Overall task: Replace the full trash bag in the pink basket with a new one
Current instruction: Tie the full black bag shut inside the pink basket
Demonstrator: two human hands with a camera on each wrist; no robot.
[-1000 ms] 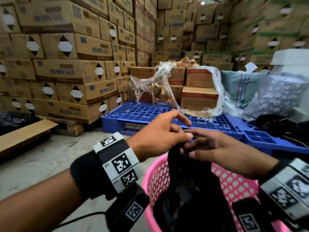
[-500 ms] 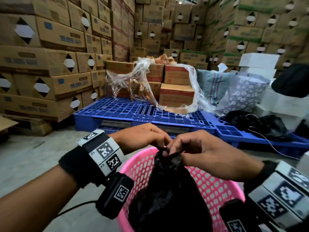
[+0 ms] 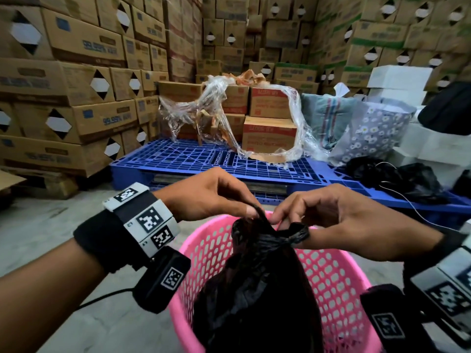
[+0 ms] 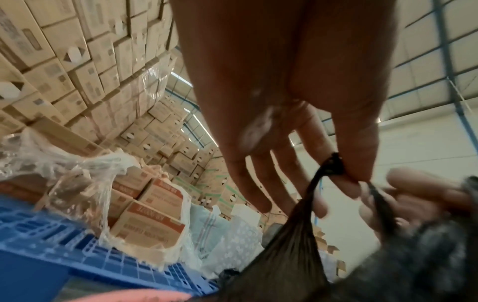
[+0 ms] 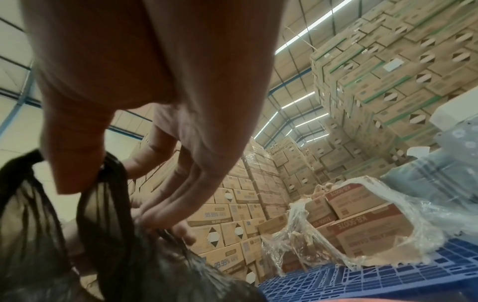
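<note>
A full black trash bag (image 3: 257,289) stands inside the pink perforated basket (image 3: 336,276) on the floor. Its top is gathered into a twisted neck above the rim. My left hand (image 3: 251,212) pinches one strand of the bag's top (image 4: 332,165) between thumb and forefinger. My right hand (image 3: 276,220) pinches the other strand (image 5: 111,169), and a knotted loop of plastic (image 3: 297,236) sits under its fingers. Both hands meet just above the far rim of the basket.
A blue plastic pallet (image 3: 204,161) lies right behind the basket, carrying red-printed cartons (image 3: 270,135) in torn clear wrap. Stacked cardboard boxes (image 3: 71,98) wall the left and back. Black bags (image 3: 397,177) and a thin white cable lie on the pallet at right.
The hands have pulled the bag's top strands across each other and drawn them slightly apart, so a knot-like loop has formed. The head view has shifted left and closer.
</note>
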